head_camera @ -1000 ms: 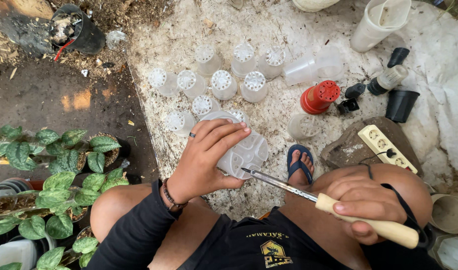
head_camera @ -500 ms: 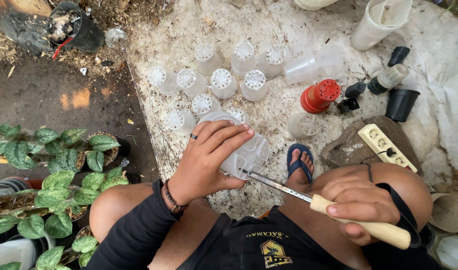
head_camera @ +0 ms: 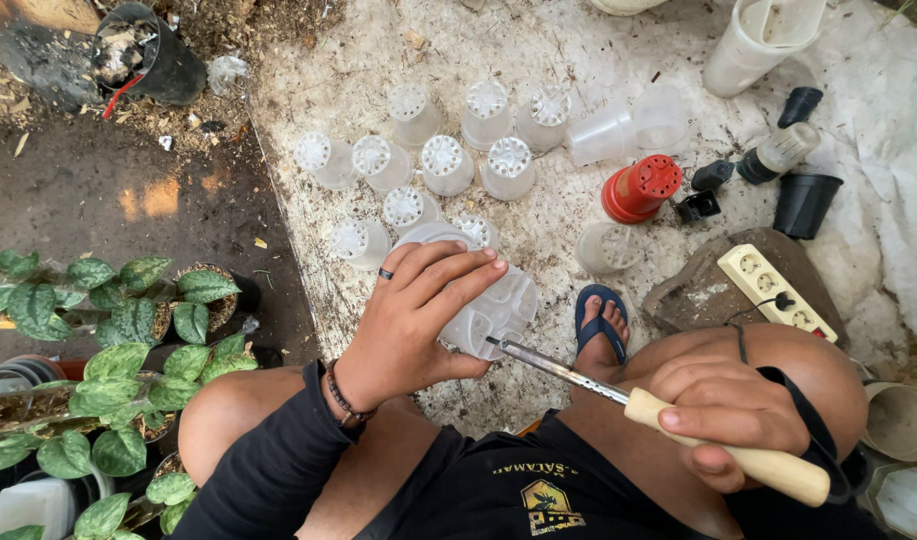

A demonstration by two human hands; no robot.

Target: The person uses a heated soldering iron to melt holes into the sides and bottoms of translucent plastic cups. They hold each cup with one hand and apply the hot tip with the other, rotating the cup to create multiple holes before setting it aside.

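Centre frame: left hand [head_camera: 413, 320], ring on one finger and bead bracelet at the wrist, fingers wrapped over a clear plastic pot [head_camera: 493, 310] lying tilted on its side, gripping it. Right hand [head_camera: 723, 405], lower right, clenched around the pale wooden handle of a metal soldering-type tool [head_camera: 678, 425]; its thin metal shaft runs up-left and the tip touches the pot's lower edge, just beside the left thumb.

Above the held pot, upper centre: cluster of upturned clear plastic pots [head_camera: 448, 160] with perforated bottoms standing on a white sheet [head_camera: 878, 120] dusted with sawdust. Two more sit right against the left hand's fingertips, partly hidden by it. Another clear pot [head_camera: 603, 245] lies right of the held one. Red plastic pot [head_camera: 638, 188] on its side, upper right of centre. Near it small black plastic pots [head_camera: 806, 202] and a small bottle [head_camera: 778, 152]. White cup stack [head_camera: 753, 40] at top right.

Cream power strip [head_camera: 773, 290] on a brown stone [head_camera: 698, 295], right of centre, with a black cord crossing the right knee. Foot in a blue flip-flop [head_camera: 598, 325] between pot and stone, just past the tool tip.

Left edge: green leafy potted plants [head_camera: 108, 340]. Upper left: black pot [head_camera: 143, 50] with soil on dark ground.
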